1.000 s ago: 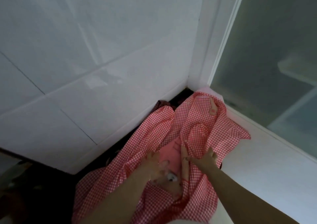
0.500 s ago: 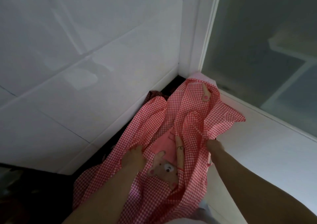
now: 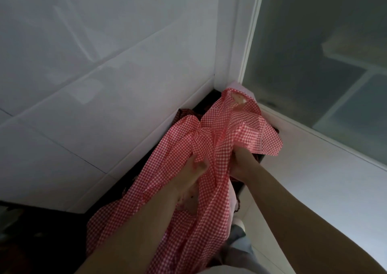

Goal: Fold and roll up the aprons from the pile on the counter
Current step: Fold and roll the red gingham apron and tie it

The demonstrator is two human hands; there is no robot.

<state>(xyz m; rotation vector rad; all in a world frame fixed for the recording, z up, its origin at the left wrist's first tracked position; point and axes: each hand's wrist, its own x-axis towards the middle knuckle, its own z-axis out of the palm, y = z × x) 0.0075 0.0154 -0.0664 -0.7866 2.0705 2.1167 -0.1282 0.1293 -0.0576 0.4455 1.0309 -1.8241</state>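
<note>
Within the last second both hands, the left hand (image 3: 193,169) and right hand (image 3: 240,162), had closed on the apron (image 3: 219,131) at frame centre, bunching it upward, so folding was probably only starting.

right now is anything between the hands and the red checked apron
Nothing visible. Both hands already grip the apron: the left hand bunches cloth near its middle, and the right hand holds a fold beside it. The apron lies bunched in the corner against the wall.
</note>
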